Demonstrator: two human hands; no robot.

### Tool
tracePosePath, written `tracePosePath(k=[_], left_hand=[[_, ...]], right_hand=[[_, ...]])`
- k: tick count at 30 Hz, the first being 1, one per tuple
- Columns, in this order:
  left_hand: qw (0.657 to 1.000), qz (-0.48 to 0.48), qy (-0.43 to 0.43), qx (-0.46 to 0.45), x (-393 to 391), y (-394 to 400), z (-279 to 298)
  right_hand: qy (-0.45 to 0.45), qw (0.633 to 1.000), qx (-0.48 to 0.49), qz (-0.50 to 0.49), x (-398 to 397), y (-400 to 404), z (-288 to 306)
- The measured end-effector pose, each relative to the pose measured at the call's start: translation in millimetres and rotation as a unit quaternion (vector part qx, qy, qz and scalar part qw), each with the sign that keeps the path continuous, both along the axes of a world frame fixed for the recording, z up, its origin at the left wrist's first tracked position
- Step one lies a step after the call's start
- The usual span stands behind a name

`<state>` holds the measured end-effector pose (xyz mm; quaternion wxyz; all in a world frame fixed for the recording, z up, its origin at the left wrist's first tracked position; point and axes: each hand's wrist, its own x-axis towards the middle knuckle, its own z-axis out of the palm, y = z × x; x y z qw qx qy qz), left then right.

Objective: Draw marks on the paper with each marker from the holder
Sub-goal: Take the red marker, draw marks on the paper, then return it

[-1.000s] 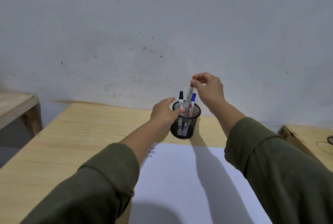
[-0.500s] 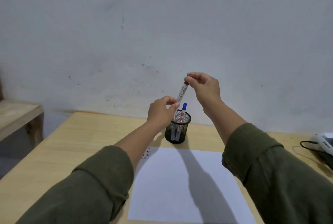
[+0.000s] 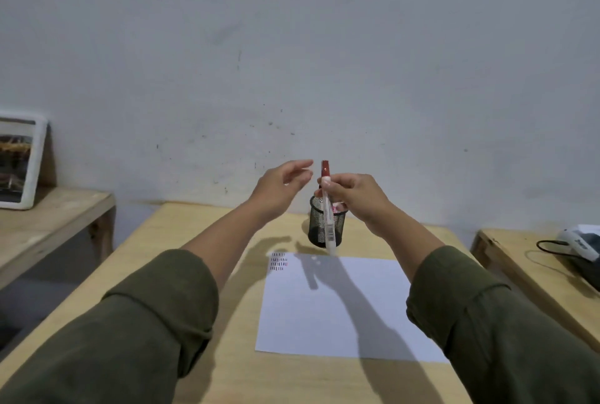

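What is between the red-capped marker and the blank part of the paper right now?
Nothing visible on the path. The right hand holds the red-capped marker upright in front of the mesh holder, above the paper's far edge. But the red cap is on, at the top; the left hand is open beside it.

Around the work area: side benches, a framed picture, a corded device.

A white-framed picture [image 3: 20,161] leans against the scuffed grey wall [image 3: 292,46] on a wooden bench [image 3: 55,218] at left. At right, a second wooden bench [image 3: 519,260] carries a white device [image 3: 579,243] with a black cable [image 3: 548,246] looping beside it.
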<state>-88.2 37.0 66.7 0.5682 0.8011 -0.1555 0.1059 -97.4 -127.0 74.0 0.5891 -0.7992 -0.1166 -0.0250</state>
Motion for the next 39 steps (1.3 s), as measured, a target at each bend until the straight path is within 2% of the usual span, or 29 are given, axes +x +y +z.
tracePosePath(k=[4,8,12,17,19,23,27,29,32,39], left_hand=[[0.996,-0.086,-0.002,0.024,-6.1,0.7,8.3],[0.998,-0.068,0.006,0.010,-4.0,4.7,-0.2],[0.999,-0.018,0.028,-0.038,1.1,11.8,-9.5],[0.996,0.023,0.037,-0.072,4.9,6.6,-12.6],[0.995,0.046,0.036,-0.077,7.5,2.9,-14.3],[0.993,0.085,0.020,-0.084,9.4,-0.6,-17.4],[0.995,0.083,-0.017,-0.044,4.2,-6.1,-22.7],[0.996,0.076,-0.054,-0.015,2.1,-7.0,-26.5],[0.992,0.090,-0.088,0.000,1.7,-5.1,-30.2],[0.987,0.120,-0.105,0.017,0.6,-2.9,-35.1]], right_hand=[[0.037,0.998,0.005,0.046,-7.7,-0.4,-3.2],[0.114,0.987,0.078,0.085,-10.8,-4.1,-4.8],[0.198,0.951,0.193,0.140,-11.6,-16.6,-3.7],[0.198,0.873,0.400,0.197,-10.3,-18.5,-13.2],[0.181,0.863,0.434,0.187,-7.9,-14.3,-17.6],[0.146,0.855,0.475,0.148,-4.4,-3.6,-27.3],[0.131,0.892,0.431,0.034,0.3,7.8,-29.3],[0.138,0.897,0.421,-0.014,3.6,11.0,-30.6],[0.150,0.889,0.432,-0.027,5.7,13.8,-31.1],[0.128,0.888,0.441,-0.020,6.8,25.7,-34.9]])
